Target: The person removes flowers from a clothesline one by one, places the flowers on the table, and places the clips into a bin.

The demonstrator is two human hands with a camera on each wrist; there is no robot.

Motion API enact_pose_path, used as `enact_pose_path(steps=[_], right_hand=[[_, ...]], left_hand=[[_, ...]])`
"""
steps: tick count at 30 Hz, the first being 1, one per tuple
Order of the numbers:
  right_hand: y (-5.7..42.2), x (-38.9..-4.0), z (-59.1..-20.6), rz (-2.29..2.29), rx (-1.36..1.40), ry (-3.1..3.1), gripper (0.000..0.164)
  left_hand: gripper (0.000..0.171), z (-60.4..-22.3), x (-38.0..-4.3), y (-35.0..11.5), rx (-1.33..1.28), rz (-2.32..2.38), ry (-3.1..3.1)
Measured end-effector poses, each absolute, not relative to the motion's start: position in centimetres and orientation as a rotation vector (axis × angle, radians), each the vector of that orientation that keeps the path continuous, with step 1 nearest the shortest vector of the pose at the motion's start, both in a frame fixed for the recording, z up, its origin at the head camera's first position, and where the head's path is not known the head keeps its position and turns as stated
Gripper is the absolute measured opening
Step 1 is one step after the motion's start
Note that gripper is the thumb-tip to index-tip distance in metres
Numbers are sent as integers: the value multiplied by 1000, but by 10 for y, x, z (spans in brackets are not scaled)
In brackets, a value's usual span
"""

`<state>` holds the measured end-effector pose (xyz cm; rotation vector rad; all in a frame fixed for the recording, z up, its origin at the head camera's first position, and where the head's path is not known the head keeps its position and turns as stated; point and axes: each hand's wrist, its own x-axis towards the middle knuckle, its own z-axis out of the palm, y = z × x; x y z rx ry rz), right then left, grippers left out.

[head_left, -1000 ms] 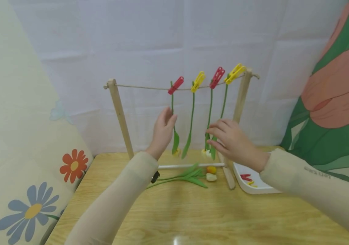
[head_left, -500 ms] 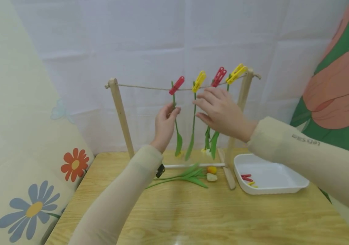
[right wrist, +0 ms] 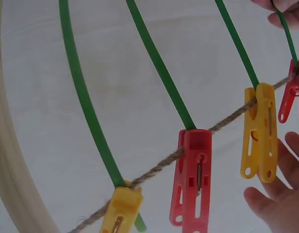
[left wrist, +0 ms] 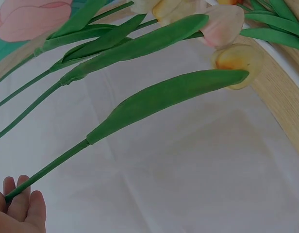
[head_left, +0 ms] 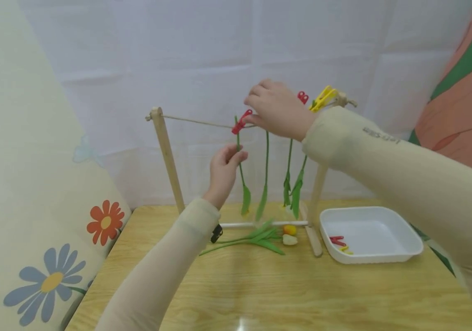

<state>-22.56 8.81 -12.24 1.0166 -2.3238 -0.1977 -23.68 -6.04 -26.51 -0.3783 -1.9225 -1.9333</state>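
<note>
My left hand (head_left: 224, 172) pinches the green stem of the leftmost hanging tulip (left wrist: 174, 92), whose pale yellow head hangs downward. A red clothespin (head_left: 241, 122) clips that stem to a twine line (head_left: 198, 122). At the line, my right hand (head_left: 279, 108) has its fingers spread beside this red clothespin. In the right wrist view, the fingers lie just behind a yellow clothespin (right wrist: 260, 131), with a gap to the red one. Another red clothespin (right wrist: 195, 179) and a yellow clothespin (head_left: 323, 97) hold more tulips to the right. My right hand covers part of the line in the head view.
Wooden posts (head_left: 168, 161) carry the twine at both ends. On the table (head_left: 227, 285), tulips (head_left: 256, 236) with orange and white heads lie by the white crossbar. A white tray (head_left: 384, 257) at right holds red clothespins (head_left: 337, 240) and a yellow one (head_left: 345, 250).
My right hand has risen from the lower stems on the right to the line, moving left to the leftmost red clothespin. My left hand has closed on the leftmost stem.
</note>
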Motion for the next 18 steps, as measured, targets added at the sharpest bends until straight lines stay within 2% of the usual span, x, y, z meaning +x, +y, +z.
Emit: enact_pose_path(steps=[7,18], right_hand=[[77,-238,-106,-241,1006,-2655,36],[85,-240,-106,79,980,-2837,28]], left_hand=[[17,-268,-239,-60,-371,-1950,-1922],[17,-266,-239,-59,-383,-1935,-1958]])
